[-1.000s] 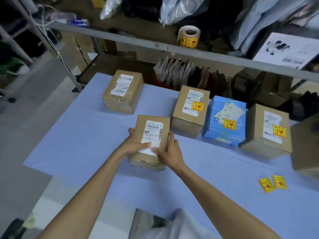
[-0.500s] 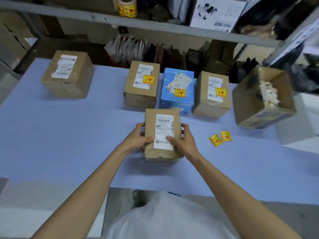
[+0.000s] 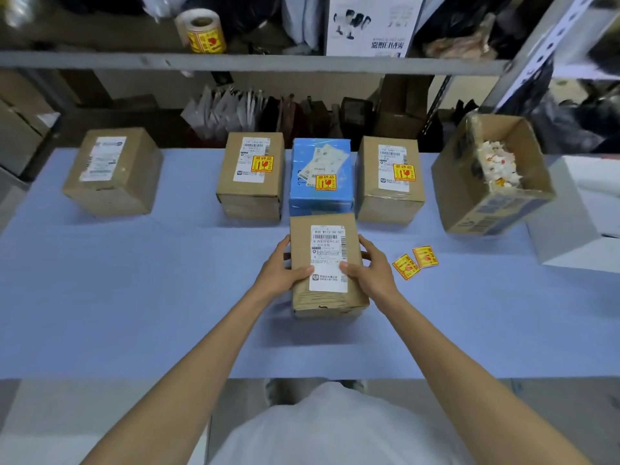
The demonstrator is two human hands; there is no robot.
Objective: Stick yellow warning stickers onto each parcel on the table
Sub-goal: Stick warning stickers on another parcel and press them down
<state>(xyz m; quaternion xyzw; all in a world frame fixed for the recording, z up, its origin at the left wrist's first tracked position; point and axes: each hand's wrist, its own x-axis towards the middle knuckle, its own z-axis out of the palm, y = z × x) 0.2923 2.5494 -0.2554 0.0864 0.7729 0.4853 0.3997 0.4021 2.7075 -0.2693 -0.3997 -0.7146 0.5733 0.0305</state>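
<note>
Left hand (image 3: pixel 280 271) and right hand (image 3: pixel 367 270) clamp the brown parcel (image 3: pixel 327 266) from either side, thumbs lying on its white shipping label (image 3: pixel 328 258), fingers wrapped round the long edges. Parcel rests on the blue table (image 3: pixel 134 297), just in front of the blue box (image 3: pixel 321 176); no sticker on it yet.

Judgement: set it square and steady, free the right hand, and take one of the two loose yellow stickers (image 3: pixel 416 261) lying just to its right. Place it clear of the barcode. The far-left box (image 3: pixel 112 169) also lacks one.

An open carton (image 3: pixel 496 209) of paper scraps (image 3: pixel 497 166) sits tilted at right.
</note>
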